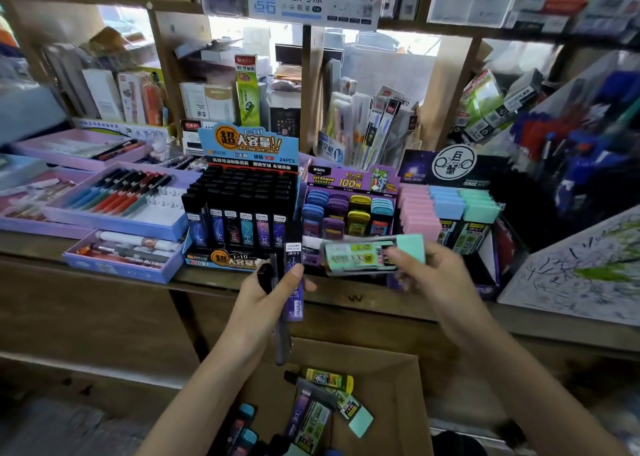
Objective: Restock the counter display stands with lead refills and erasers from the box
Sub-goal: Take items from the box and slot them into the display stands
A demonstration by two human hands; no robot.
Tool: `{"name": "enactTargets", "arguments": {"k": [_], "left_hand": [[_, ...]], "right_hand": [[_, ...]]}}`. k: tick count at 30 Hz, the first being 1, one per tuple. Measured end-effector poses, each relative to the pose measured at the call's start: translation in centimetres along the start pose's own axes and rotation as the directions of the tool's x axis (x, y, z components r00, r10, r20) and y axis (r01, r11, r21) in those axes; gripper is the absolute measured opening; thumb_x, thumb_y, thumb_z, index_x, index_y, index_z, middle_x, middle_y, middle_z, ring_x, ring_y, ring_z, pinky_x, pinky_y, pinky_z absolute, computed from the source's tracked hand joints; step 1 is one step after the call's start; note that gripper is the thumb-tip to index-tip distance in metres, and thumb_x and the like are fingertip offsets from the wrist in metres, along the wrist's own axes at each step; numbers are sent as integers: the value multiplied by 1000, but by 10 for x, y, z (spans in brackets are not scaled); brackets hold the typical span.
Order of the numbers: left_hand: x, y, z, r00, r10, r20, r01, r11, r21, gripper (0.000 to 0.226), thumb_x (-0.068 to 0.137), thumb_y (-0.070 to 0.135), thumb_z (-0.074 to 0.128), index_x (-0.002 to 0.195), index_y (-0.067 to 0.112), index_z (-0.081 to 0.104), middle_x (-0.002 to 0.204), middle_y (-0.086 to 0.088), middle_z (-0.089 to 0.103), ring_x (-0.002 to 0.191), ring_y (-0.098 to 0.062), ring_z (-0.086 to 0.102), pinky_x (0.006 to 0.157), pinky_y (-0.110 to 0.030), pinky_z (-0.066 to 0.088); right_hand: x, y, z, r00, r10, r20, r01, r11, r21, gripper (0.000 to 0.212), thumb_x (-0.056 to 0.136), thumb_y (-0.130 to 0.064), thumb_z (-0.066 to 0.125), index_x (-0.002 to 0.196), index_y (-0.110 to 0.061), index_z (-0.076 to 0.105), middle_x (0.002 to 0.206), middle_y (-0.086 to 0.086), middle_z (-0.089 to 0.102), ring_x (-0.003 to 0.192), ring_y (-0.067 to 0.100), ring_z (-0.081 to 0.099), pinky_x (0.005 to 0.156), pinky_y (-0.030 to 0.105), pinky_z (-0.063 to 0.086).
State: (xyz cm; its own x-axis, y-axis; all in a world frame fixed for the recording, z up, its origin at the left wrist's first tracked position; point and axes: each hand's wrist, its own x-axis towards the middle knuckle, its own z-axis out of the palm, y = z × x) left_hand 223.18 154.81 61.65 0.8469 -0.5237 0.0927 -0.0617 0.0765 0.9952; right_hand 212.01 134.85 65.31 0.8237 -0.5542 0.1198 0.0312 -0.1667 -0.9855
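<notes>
My left hand (270, 292) grips a few slim lead refill cases (293, 275), purple and black, upright in front of the black-capped refill stand (242, 209). My right hand (426, 275) pinches a mint-capped lead refill case (367, 253), held sideways in front of the small purple stand of coloured cases (346, 209). To the right stands the display with pink, blue and mint caps (450, 209). Below, the open cardboard box (398, 369) holds several loose refill cases (318, 410).
The stands sit on a wooden counter (104, 268). Lilac pen trays (117, 199) fill its left side. A scribbled test sheet (581, 268) leans at the right. Shelves of packaged stationery (374, 123) rise behind.
</notes>
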Motion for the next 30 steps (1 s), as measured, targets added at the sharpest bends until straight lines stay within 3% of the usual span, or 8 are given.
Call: {"name": "enactTargets", "arguments": {"k": [3,6,11,16,19,25,27,30], "left_hand": [[1,1,11,1000,9,28,-9,1000,-2,30,81,43,56,71,20,73,76,5,70,77,-8,64,68,-14,47],[4,1,27,998,12,60,-13,1000,17,37,79,44,55,83,11,70,72,11,70,70,-2,63,60,-8,45],[6,1,52,995,-11,94,10,1000,4,45,77,45,56,95,5,66,76,6,73,71,-3,66,62,-13,46],[7,1,68,996,-14,93,9,998,56,38,81,42,55,86,8,70,76,6,72,76,-5,66,70,-22,44],[7,1,72,998,-5,70,0,998,64,33,86,36,55,82,6,70,75,7,72,74,-6,65,66,-17,48],[5,0,75,996,-15,84,6,995,100,36,82,41,55,79,10,72,85,-1,72,86,-16,65,81,-30,48],[6,0,77,996,-21,87,13,995,99,36,82,41,55,79,10,72,84,-1,72,85,-15,65,80,-30,48],[7,1,79,996,-17,91,9,996,89,36,80,43,55,77,11,72,83,0,72,83,-12,65,75,-25,48]], "right_hand": [[7,-13,-41,995,-94,-24,87,977,-194,3,74,-30,72,77,-30,73,61,-12,64,48,-1,47,44,13,38],[15,-31,-86,987,-150,-52,114,895,-430,12,70,-26,77,63,-25,68,51,-13,60,44,-2,48,42,10,35],[40,-55,-140,986,-163,-39,82,675,-733,12,76,-29,76,78,-19,70,69,10,66,56,18,55,50,28,36],[69,-49,-144,992,-115,52,104,511,-853,20,80,-26,74,91,-10,70,88,12,68,80,29,61,69,38,47],[77,-39,-142,992,-74,101,121,350,-929,27,81,-32,72,101,-13,68,96,10,66,88,28,58,74,38,47],[80,-30,-149,990,-16,142,136,401,-906,25,79,-30,74,87,-7,68,74,4,62,75,26,58,65,35,44],[82,-28,-149,989,-10,148,141,374,-916,27,80,-30,73,97,-10,67,78,-2,59,76,22,55,64,33,43],[84,-23,-145,992,-55,110,121,318,-940,29,81,-26,71,102,-20,51,94,6,59,80,25,56,68,36,49]]}}
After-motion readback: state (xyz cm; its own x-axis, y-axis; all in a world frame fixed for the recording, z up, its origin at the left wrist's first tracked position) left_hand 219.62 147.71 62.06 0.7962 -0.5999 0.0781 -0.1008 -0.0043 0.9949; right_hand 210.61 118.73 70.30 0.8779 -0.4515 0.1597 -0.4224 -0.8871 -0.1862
